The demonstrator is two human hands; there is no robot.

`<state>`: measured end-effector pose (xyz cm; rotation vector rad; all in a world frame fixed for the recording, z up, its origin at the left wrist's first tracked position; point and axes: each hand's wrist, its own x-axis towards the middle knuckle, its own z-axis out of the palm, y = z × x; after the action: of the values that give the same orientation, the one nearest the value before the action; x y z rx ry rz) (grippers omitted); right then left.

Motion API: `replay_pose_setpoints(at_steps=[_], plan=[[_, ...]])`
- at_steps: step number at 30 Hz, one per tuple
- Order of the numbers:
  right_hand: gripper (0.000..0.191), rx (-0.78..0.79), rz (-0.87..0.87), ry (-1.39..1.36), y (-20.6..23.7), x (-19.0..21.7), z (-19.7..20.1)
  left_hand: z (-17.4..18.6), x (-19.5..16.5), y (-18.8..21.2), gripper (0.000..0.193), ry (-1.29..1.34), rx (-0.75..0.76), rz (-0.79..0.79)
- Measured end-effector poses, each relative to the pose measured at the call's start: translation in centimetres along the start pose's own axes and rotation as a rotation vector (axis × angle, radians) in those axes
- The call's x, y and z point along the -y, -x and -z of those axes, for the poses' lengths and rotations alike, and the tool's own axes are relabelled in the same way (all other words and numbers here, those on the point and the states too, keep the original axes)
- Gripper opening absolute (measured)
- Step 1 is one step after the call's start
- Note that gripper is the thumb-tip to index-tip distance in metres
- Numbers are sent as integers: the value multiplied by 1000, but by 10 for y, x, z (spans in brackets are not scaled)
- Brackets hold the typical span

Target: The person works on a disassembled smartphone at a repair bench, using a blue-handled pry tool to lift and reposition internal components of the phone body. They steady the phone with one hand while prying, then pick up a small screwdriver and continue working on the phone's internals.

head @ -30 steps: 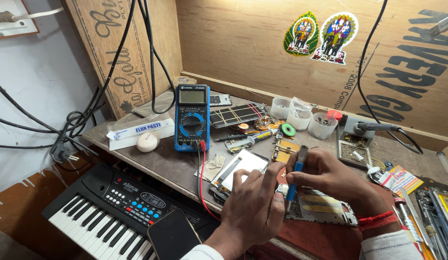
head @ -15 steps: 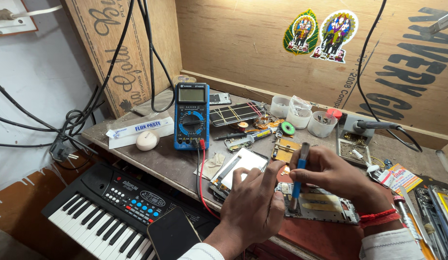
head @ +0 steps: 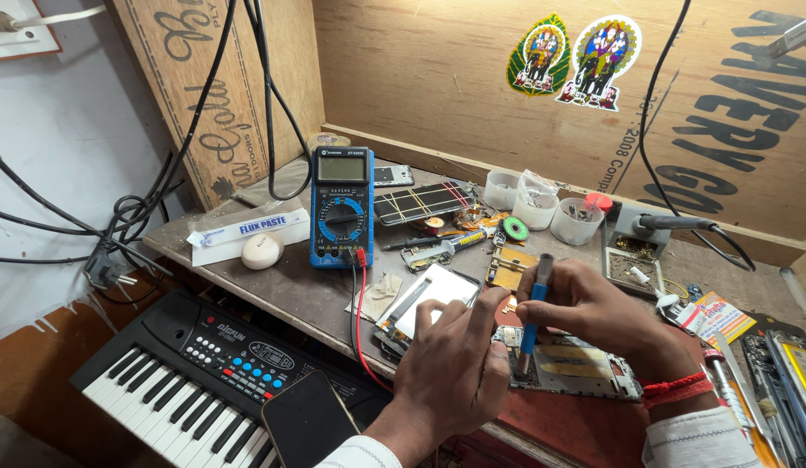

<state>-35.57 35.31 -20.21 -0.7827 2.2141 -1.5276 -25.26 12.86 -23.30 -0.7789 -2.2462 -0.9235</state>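
An opened phone body (head: 585, 368) with bare circuit board lies at the bench's front edge. My right hand (head: 594, 312) grips a blue and grey screwdriver (head: 533, 316) upright, its tip down on the phone's left end. My left hand (head: 455, 364) rests beside it, fingers curled against the phone's left edge and over a detached screen panel (head: 429, 295). Whether the left hand pinches anything is hidden.
A blue multimeter (head: 341, 206) stands behind with red and black leads. Flux paste box (head: 247, 230), white oval lump (head: 263, 251), small plastic cups (head: 537, 208), soldering iron stand (head: 646, 243), tools at right (head: 767, 373). A black keyboard (head: 195, 373) and a dark phone (head: 309, 420) sit below the bench.
My right hand has tipped the screwdriver more upright and shifted slightly left over the phone. The left hand stays in about the same place.
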Motion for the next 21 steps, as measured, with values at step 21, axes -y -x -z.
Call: replay_pose_setpoints(at_steps=[21], plan=[[25,51,-88,-13,-2,0,-3,1,4,1,56,13,-1,13]])
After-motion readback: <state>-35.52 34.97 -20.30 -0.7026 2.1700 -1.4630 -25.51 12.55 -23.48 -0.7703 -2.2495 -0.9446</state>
